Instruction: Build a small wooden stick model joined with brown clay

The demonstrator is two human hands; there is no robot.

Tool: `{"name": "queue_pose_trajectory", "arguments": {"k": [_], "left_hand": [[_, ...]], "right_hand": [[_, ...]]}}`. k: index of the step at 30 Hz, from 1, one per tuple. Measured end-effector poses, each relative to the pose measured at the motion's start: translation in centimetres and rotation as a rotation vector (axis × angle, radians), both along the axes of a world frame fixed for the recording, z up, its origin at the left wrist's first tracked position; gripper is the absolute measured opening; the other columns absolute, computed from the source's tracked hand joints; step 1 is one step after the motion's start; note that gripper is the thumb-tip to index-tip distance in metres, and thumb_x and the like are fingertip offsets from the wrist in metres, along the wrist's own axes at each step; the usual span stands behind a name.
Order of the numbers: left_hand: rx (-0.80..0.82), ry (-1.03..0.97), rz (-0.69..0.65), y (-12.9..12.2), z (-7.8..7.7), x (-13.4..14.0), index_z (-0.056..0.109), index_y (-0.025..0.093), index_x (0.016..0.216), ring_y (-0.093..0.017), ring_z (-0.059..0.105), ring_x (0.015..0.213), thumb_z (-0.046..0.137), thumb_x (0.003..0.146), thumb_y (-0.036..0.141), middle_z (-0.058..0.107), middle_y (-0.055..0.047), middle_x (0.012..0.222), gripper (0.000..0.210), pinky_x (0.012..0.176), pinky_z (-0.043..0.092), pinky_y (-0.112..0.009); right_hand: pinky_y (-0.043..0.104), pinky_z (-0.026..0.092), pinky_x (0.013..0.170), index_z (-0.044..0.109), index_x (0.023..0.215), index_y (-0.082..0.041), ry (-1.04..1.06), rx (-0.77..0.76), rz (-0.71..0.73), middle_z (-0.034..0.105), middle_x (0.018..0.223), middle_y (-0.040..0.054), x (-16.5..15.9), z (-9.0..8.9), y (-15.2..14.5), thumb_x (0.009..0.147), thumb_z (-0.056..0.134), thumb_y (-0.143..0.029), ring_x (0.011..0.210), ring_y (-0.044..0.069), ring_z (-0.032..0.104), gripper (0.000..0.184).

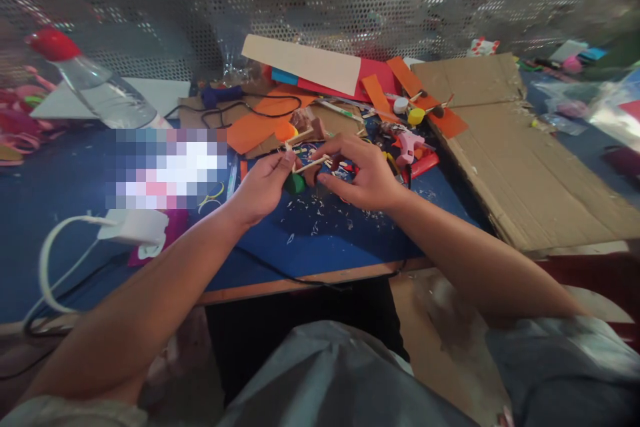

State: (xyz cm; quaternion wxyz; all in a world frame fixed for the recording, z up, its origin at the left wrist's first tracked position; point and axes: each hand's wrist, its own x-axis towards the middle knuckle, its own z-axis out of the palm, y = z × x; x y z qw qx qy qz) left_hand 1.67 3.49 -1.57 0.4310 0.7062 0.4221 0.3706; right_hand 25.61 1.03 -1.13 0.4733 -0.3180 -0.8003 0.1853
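Bottle [107, 95], red-capped, at ten o'clock, holds clear liquid [123, 107]. Left hand [265, 185] pinches a pale stick [311, 165] at twelve o'clock, near a green piece [297, 183]; right hand [367, 170] curls at the stick's three-o'clock end, its grip impossible to tell.

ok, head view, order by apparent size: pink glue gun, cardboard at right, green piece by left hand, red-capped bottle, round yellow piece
Cardboard at right
Red-capped bottle
Pink glue gun
Green piece and round yellow piece: look alike, so unranked
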Motion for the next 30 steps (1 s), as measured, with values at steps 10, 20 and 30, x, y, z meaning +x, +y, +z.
{"name": "queue_pose_trajectory", "arguments": {"k": [10, 20, 30], "left_hand": [[0.089, 0.16, -0.025, -0.4, 1.6, -0.1, 0.066, 0.023, 0.085, -0.022, 0.054, 0.079, 0.05, 0.102, 0.09, 0.062, -0.004, 0.079, 0.072, 0.076, 0.045, -0.036], [0.135, 0.171, -0.043, -0.3, 1.2, -0.1, 0.067, 0.022, 0.087, -0.022, 0.056, 0.079, 0.047, 0.103, 0.091, 0.061, -0.003, 0.079, 0.073, 0.073, 0.044, -0.036], [0.097, 0.151, -0.044, -0.2, 1.0, -0.1, 0.065, 0.021, 0.086, -0.023, 0.06, 0.085, 0.05, 0.102, 0.092, 0.066, -0.004, 0.082, 0.074, 0.083, 0.05, -0.038]], "right_hand": [[0.043, 0.065, 0.102, 0.086, 0.122, -0.028, -0.153, 0.033, 0.083, 0.09, 0.114, 0.0057, 0.7, 0.4, 0.5, 0.108, 0.073, -0.032, 0.108, 0.024, 0.083, 0.02], [0.041, 0.066, 0.099, 0.09, 0.113, -0.029, -0.119, 0.04, 0.104, 0.091, 0.102, 0.0029, 0.4, 0.7, 0.3, 0.11, 0.071, -0.029, 0.099, 0.022, 0.085, 0.019], [0.041, 0.065, 0.11, 0.083, 0.139, -0.028, -0.159, 0.087, 0.162, 0.09, 0.123, 0.0054, 0.9, 0.6, 0.4, 0.106, 0.073, -0.021, 0.118, 0.023, 0.084, 0.035]]}}
